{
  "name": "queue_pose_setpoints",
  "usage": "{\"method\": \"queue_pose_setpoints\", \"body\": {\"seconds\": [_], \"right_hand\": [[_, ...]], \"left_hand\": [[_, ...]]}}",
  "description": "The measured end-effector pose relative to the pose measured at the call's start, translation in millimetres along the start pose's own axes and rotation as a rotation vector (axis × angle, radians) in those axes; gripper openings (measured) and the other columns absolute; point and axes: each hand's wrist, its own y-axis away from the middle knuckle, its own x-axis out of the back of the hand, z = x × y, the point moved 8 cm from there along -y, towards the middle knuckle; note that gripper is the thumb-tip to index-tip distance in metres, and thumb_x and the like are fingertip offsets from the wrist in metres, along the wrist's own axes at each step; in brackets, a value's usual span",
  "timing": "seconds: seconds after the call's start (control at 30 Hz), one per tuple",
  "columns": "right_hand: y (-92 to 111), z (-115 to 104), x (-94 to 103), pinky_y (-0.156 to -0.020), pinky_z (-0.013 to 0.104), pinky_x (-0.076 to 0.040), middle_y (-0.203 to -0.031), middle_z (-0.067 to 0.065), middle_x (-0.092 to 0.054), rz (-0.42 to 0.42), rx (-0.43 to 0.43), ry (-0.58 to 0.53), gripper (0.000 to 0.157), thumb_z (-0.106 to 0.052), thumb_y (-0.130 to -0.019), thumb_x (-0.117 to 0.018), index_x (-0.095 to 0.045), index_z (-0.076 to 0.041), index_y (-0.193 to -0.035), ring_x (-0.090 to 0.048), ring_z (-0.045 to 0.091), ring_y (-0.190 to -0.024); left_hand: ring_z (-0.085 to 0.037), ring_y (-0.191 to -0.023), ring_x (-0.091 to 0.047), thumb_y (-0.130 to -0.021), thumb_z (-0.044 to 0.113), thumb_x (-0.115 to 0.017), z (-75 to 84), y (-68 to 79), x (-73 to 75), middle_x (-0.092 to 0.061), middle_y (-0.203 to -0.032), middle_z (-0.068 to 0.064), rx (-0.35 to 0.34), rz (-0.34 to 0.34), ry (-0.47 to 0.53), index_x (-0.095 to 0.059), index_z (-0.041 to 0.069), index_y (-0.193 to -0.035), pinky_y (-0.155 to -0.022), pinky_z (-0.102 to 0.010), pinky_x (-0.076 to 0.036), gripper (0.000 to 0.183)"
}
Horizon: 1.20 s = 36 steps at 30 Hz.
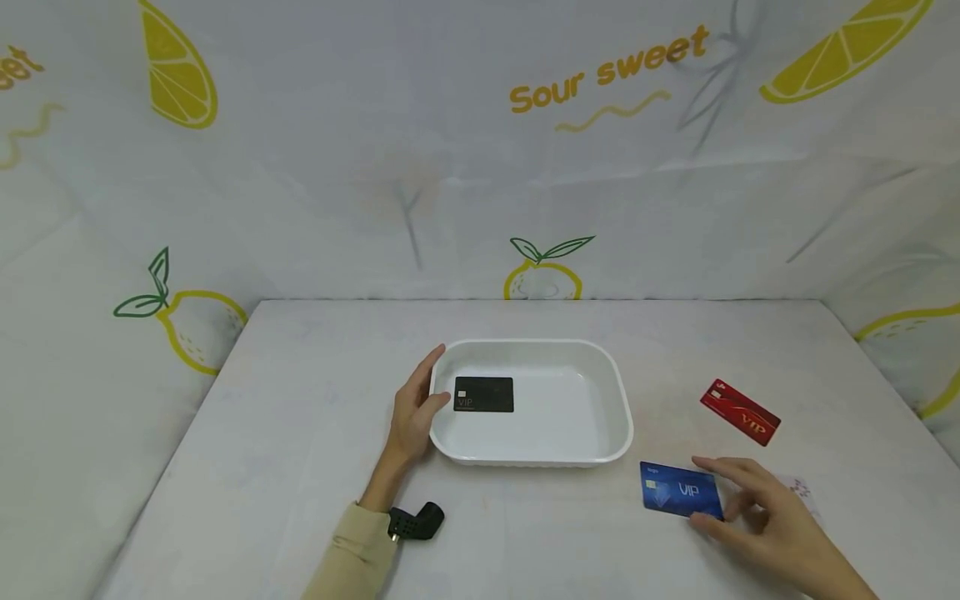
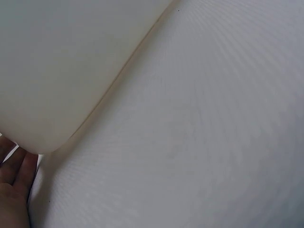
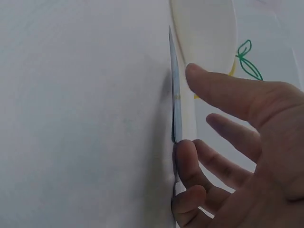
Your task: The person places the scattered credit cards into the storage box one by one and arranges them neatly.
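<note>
A white tray (image 1: 570, 417) stands on the table with a black VIP card (image 1: 483, 394) lying flat at its left end. My left hand (image 1: 412, 417) holds that end, thumb over the rim and fingers along the outside; its fingers (image 2: 23, 173) show at the tray's corner in the left wrist view. My right hand (image 1: 772, 521) is at a blue VIP card (image 1: 678, 490) on the table, thumb and index finger spread about its right part. In the right wrist view the thumb stands slightly off the card (image 3: 176, 104), while a bent finger (image 3: 186, 159) is at its near end.
A red VIP card (image 1: 741, 412) lies behind the right hand. Another pale patterned card (image 1: 801, 492) is partly hidden beneath that hand. At the table's (image 1: 337, 358) back rises a white cloth printed with lemons.
</note>
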Motion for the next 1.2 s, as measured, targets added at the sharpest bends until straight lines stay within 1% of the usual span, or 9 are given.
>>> {"method": "queue_pose_setpoints", "body": {"seconds": [0.13, 0.27, 0.4, 0.53, 0.7, 0.87, 1.03, 1.2], "right_hand": [[-2.6, 1.6, -1.3, -0.056, 0.018, -0.044, -0.124, 0.016, -0.06, -0.034, 0.0, 0.03, 0.07, -0.025, -0.076, -0.089, -0.063, -0.01, -0.139, -0.045, 0.004, -0.064], [-5.7, 1.8, -1.5, -0.056, 0.018, -0.043, -0.121, 0.015, -0.059, -0.047, 0.023, 0.04, 0.068, -0.021, -0.076, -0.089, -0.064, -0.004, -0.137, -0.043, 0.003, -0.065], [-6.3, 2.2, -2.5, -0.057, 0.018, -0.043, -0.117, 0.014, -0.057, -0.057, 0.033, 0.045, 0.065, -0.019, -0.076, -0.088, -0.065, -0.001, -0.135, -0.042, 0.003, -0.066], [-5.5, 1.5, -2.6, -0.055, 0.019, -0.04, -0.112, 0.012, -0.056, -0.039, 0.061, 0.041, 0.061, -0.015, -0.075, -0.089, -0.067, 0.0, -0.13, -0.04, 0.002, -0.065], [-5.1, 1.1, -1.9, -0.054, 0.019, -0.037, -0.107, 0.011, -0.054, -0.005, 0.092, 0.049, 0.058, -0.014, -0.072, -0.09, -0.07, -0.002, -0.125, -0.038, 0.001, -0.066], [-4.8, 1.6, -2.5, -0.054, 0.018, -0.038, -0.109, 0.013, -0.055, -0.007, 0.082, 0.055, 0.059, -0.015, -0.072, -0.09, -0.069, -0.003, -0.126, -0.039, 0.001, -0.066], [-3.5, -0.3, -2.4, -0.054, 0.019, -0.037, -0.106, 0.01, -0.054, 0.03, 0.118, 0.052, 0.058, -0.016, -0.07, -0.092, -0.07, -0.003, -0.123, -0.039, 0.001, -0.065], [-4.4, 1.1, -4.7, -0.053, 0.018, -0.042, -0.103, 0.007, -0.057, 0.006, 0.056, 0.056, 0.061, -0.028, -0.07, -0.093, -0.072, -0.01, -0.125, -0.041, 0.003, -0.066]], "left_hand": [[-0.037, -0.145, -0.048, -0.085, 0.007, -0.051, -0.3, 1.0, 0.1, -0.049, -0.157, -0.017, 0.01, 0.001, -0.003, -0.045, 0.009, -0.154, -0.119, -0.056, -0.038, 0.069], [-0.037, -0.145, -0.048, -0.085, 0.008, -0.051, -0.2, 1.5, -0.1, -0.049, -0.157, -0.017, 0.012, 0.005, -0.002, -0.045, 0.009, -0.154, -0.118, -0.057, -0.038, 0.069], [-0.038, -0.145, -0.048, -0.085, 0.008, -0.051, -0.1, 1.1, -0.7, -0.049, -0.157, -0.017, 0.007, 0.002, 0.002, -0.045, 0.009, -0.154, -0.118, -0.058, -0.038, 0.07], [-0.039, -0.144, -0.049, -0.084, 0.008, -0.051, 0.0, 0.7, -1.1, -0.049, -0.156, -0.018, 0.0, 0.003, -0.005, -0.045, 0.008, -0.154, -0.117, -0.059, -0.039, 0.07], [-0.037, -0.142, -0.051, -0.085, 0.008, -0.051, 0.4, 0.6, -0.6, -0.051, -0.155, -0.018, 0.009, 0.004, -0.005, -0.045, 0.009, -0.154, -0.117, -0.058, -0.039, 0.069], [-0.037, -0.143, -0.05, -0.084, 0.008, -0.051, -0.7, 0.7, -0.7, -0.05, -0.156, -0.018, 0.012, 0.004, -0.001, -0.045, 0.009, -0.154, -0.117, -0.059, -0.038, 0.07], [-0.037, -0.145, -0.048, -0.085, 0.008, -0.051, -1.1, 0.3, -0.4, -0.049, -0.157, -0.017, 0.007, 0.004, 0.002, -0.045, 0.008, -0.154, -0.119, -0.058, -0.038, 0.07], [-0.038, -0.143, -0.05, -0.084, 0.008, -0.051, -1.8, 0.1, -0.2, -0.05, -0.156, -0.019, 0.001, 0.005, 0.0, -0.045, 0.008, -0.154, -0.117, -0.059, -0.039, 0.07]]}}
